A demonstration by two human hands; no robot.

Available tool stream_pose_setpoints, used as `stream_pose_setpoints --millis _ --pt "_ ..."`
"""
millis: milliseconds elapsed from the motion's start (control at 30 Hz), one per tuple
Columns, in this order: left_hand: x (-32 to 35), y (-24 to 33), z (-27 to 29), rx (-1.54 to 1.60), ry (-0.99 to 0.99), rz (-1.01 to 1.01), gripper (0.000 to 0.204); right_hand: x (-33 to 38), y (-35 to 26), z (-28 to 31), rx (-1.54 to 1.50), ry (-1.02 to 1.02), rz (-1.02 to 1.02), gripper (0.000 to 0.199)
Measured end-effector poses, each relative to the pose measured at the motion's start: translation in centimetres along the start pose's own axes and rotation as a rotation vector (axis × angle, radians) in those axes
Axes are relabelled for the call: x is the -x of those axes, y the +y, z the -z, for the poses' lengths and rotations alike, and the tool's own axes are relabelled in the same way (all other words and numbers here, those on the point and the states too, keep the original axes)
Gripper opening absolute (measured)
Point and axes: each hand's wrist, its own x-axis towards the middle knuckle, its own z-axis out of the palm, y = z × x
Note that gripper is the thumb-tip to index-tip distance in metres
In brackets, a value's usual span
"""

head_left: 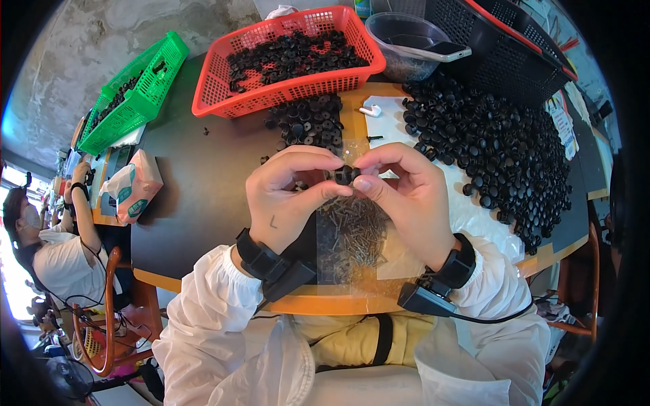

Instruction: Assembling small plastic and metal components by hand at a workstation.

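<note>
Above the middle of the table, my left hand (288,186) and my right hand (406,183) meet fingertip to fingertip. Between them they pinch a small round black plastic part (346,175); whether it is one piece or two pressed together I cannot tell. Directly below lies a clear plastic bag (332,260) with many small metal screws (359,233) on it. Beyond my left hand is a pile of black ring-like parts (315,125). A large heap of glossy black knob-like caps (494,149) spreads over white sheeting to the right of my right hand.
A red basket (288,91) of black parts stands at the back. Left of it is a green basket (149,95), with a tissue pack (135,186) nearer. Behind the heap are a clear tub (406,64) with a phone (433,51) and a black crate (501,61). Another person (61,254) sits far left.
</note>
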Motion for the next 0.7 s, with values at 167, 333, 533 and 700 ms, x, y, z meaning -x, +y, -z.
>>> stream_pose_setpoints --millis 167,333,533,700 --pt "0.05 -0.03 -0.10 0.052 0.014 0.007 0.029 -0.04 0.02 0.23 0.077 -0.009 0.018 0.018" --pt "-0.09 0.13 0.08 -0.013 -0.002 -0.050 0.030 -0.03 -0.23 0.31 0.133 -0.016 0.051 0.021" --pt "-0.58 0.39 0.35 -0.264 -0.050 -0.241 0.032 -0.32 0.18 0.69 -0.021 -0.102 -0.047 0.026" --pt "-0.35 0.75 0.39 -0.367 -0.035 -0.238 0.032 -0.67 -0.46 0.98 -0.068 -0.221 -0.265 0.028"
